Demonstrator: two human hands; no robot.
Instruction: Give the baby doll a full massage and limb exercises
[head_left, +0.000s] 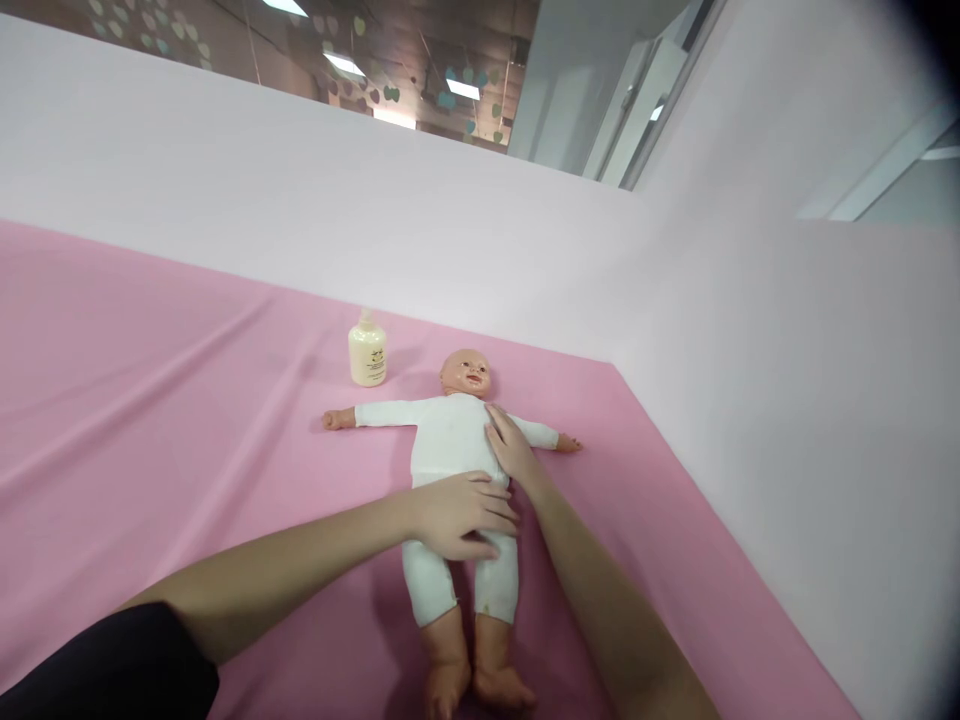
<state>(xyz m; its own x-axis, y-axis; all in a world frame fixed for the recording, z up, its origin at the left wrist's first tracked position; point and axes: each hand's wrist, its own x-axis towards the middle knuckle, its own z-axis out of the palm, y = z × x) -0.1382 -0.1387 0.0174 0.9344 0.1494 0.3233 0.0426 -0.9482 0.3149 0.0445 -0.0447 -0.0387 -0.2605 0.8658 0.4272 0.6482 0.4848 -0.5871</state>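
A baby doll point(448, 438) with a white cloth body lies on its back on the pink sheet point(285, 470), head away from me and arms spread wide. Across its lower belly rests my left hand point(461, 515), flat with the fingers stretched out. My right hand point(511, 447) lies along the doll's chest on the right side, its fingers extended and pointing toward the head. Neither hand grips anything. Beyond the doll's outstretched arm at left stands a cream pump bottle point(367, 352), upright and apart from both hands.
A white wall point(315, 210) rises behind the sheet, and another white wall point(810, 400) borders it on the right. Above the back wall is a window point(420, 80) with heart decorations. Creases run through the sheet on the left.
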